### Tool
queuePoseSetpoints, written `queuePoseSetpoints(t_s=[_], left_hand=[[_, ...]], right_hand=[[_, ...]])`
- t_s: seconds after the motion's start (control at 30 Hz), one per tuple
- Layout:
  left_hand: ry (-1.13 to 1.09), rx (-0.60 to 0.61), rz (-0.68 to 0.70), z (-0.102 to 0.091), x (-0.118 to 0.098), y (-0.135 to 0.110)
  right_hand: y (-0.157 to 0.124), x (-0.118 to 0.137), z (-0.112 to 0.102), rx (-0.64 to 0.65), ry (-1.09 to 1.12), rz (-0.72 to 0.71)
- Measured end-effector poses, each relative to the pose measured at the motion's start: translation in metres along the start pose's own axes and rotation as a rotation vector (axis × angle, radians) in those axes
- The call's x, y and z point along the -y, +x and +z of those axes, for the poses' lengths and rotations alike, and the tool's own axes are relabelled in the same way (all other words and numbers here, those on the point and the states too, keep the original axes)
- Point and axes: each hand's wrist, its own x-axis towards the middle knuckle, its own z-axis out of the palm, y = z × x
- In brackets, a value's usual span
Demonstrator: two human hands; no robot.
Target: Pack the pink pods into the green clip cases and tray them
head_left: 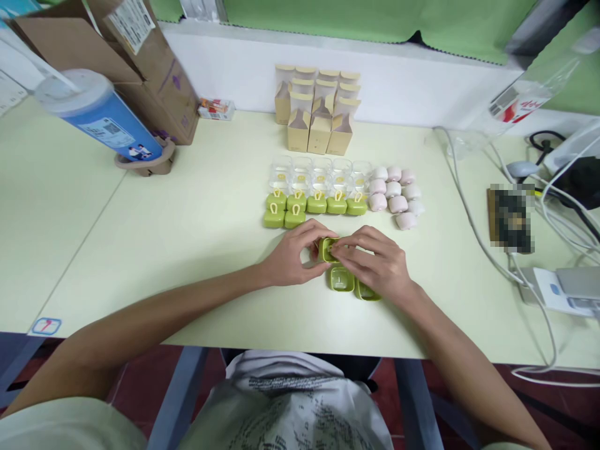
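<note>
Seen from above, a person's left hand and right hand meet at the middle of a pale table, the fingers of both closed around a small green case held just above the tabletop. Two open green cases lie directly below it, by the right hand. Behind stand rows of green cases, clear boxes, pink cases and small cartons.
</note>
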Motion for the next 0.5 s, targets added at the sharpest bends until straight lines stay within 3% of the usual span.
queuePoseSetpoints(t_s=[0.5], left_hand=[[0.047, 0.027, 0.149, -0.0035, 0.0091, 0.0003]], right_hand=[[-0.0011, 0.001, -0.0021, 0.127, -0.11, -0.23]])
